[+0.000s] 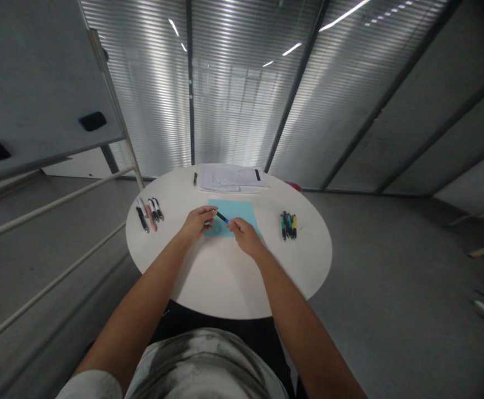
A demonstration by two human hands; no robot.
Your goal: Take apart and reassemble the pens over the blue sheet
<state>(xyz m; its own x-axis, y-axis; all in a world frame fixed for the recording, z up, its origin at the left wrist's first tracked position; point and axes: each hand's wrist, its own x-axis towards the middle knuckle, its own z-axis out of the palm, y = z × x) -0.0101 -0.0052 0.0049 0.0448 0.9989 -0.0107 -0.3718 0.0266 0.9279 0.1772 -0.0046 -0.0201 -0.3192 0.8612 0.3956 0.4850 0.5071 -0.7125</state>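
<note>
A dark pen with a blue part (222,217) is held between my two hands, above a light blue sheet (240,209) on the round white table (217,277). My left hand (200,221) pinches the pen's upper left end. The fingers of my right hand (244,233) are closed on its lower right end, near the blue part. Both hands are over the sheet and hide parts of it.
Several pens and markers (148,213) lie at the table's left side. Green, black and yellow pens (289,226) lie at the right. Printed papers (229,177) and a small dark pen (195,179) are at the far edge. A whiteboard frame (125,133) stands left.
</note>
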